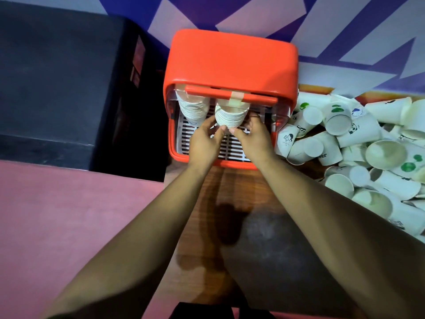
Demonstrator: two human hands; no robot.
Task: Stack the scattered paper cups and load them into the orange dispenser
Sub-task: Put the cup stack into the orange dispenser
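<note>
The orange dispenser (230,61) stands at the back of a wooden table, its clear front flap lifted. Two stacks of white paper cups hang inside it: a left stack (192,110) and a right stack (231,115). My left hand (204,140) and my right hand (253,137) reach in over the white slatted tray (230,149). Both hands' fingertips pinch the bottom of the right stack from either side. Scattered paper cups (358,143), some with green or black prints, lie in a heap to the right of the dispenser.
A black box-like block (59,84) stands left of the dispenser. The brown wooden table top (230,194) runs toward me between my forearms. A pink surface (69,215) lies at lower left. A purple and white patterned wall (322,26) is behind.
</note>
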